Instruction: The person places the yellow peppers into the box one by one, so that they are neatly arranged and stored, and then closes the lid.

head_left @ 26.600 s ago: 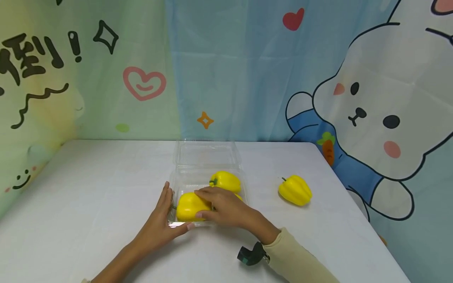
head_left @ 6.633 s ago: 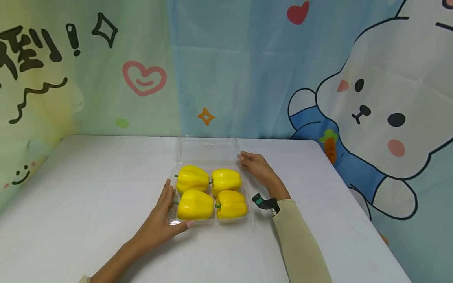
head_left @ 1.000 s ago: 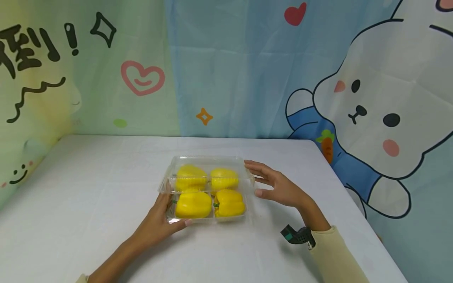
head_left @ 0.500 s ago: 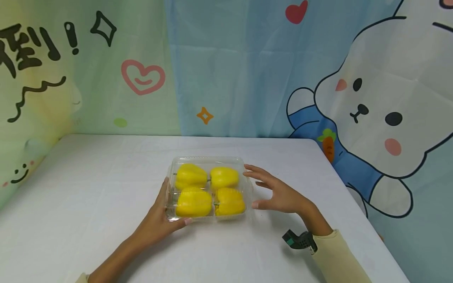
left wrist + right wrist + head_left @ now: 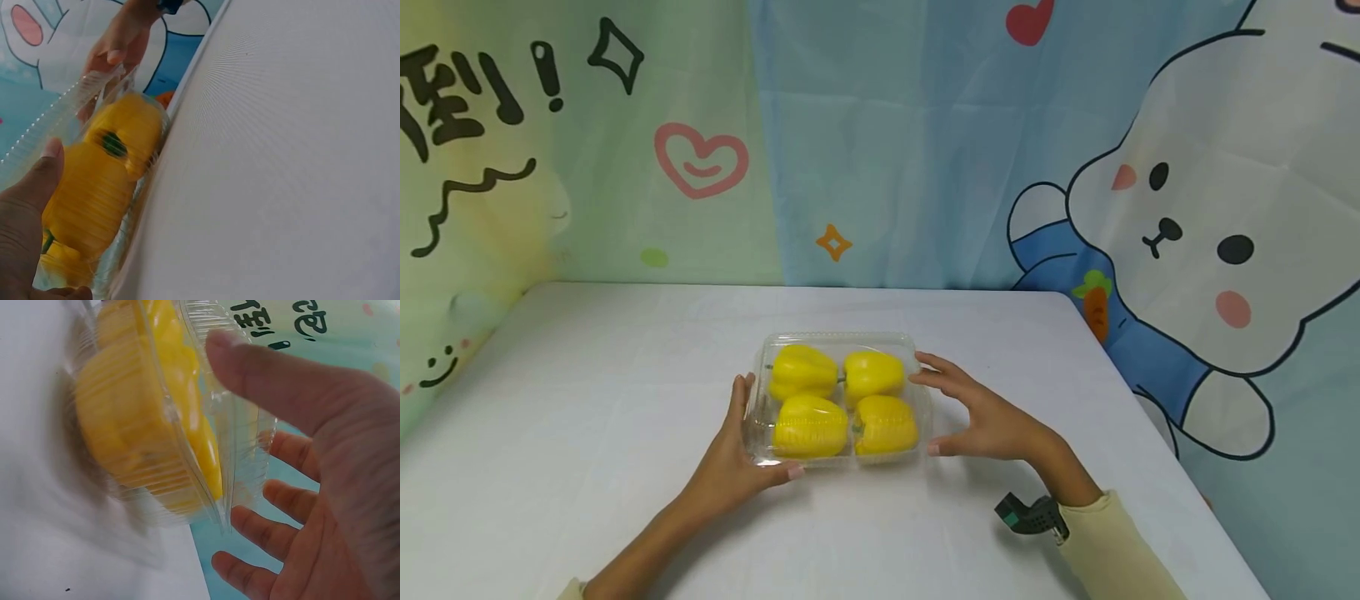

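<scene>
A clear plastic clamshell box (image 5: 922, 427) stands on the table in the head view, its lid (image 5: 850, 339) lowered over the base. Several yellow bell peppers (image 5: 811, 427) lie inside, seen through the plastic. In the right wrist view the rims of lid and base look slightly apart. My left hand (image 5: 726, 462) holds the front left corner, thumb along the front and fingers along the left side. At the right side, my right hand (image 5: 996, 417) has its fingers spread beside the lid's edge and its thumb near the front corner; whether all of them touch is unclear.
A white-covered table (image 5: 602, 400) surrounds the box. Behind it hangs a printed cloth (image 5: 880, 150) with a rabbit and hearts. A dark wrist device (image 5: 1032, 514) sits on the right wrist, above the beige sleeve.
Earlier the lid stood open behind the box and peppers were being set inside. The lid has since swung forward and down over them. The right hand has come slightly lower along the right side.
</scene>
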`<state>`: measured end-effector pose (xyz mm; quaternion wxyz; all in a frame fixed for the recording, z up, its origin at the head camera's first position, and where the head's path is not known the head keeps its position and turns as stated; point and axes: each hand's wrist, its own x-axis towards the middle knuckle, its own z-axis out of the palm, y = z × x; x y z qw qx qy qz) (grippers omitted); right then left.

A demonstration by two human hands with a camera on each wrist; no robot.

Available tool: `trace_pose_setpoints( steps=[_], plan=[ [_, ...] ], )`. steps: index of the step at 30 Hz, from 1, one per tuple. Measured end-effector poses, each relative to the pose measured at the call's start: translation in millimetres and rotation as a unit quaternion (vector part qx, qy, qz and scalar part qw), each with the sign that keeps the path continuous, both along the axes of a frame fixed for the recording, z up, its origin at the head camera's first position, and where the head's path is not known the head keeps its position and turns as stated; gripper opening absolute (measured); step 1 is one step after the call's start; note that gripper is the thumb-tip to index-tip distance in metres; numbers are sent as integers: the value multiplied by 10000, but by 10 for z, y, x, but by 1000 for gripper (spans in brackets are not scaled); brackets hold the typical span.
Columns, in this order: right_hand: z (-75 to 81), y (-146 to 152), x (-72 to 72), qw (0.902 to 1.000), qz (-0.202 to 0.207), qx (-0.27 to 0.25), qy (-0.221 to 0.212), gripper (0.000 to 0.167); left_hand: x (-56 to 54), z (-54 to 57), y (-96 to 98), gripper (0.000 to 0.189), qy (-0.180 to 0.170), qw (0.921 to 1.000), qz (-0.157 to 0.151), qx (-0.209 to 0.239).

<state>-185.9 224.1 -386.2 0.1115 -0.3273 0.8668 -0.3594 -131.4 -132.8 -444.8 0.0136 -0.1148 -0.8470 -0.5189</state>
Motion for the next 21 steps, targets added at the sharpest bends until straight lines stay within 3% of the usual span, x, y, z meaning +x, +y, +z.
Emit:
trace_pose_setpoints(
  steps=[4, 13, 21],
  plan=[
    [-10, -25, 12, 9998, 31, 182, 104, 82, 1, -12, -19, 133, 104, 9999, 1, 28],
    [-23, -52, 44, 9996, 46, 258, 144, 82, -12, -28, -82, 107, 368, 9985, -180, -360],
    [-90, -67, 20, 9986, 192, -35, 485, 76, 10, -38, -74, 108, 352, 9984, -194, -404]
  ],
)
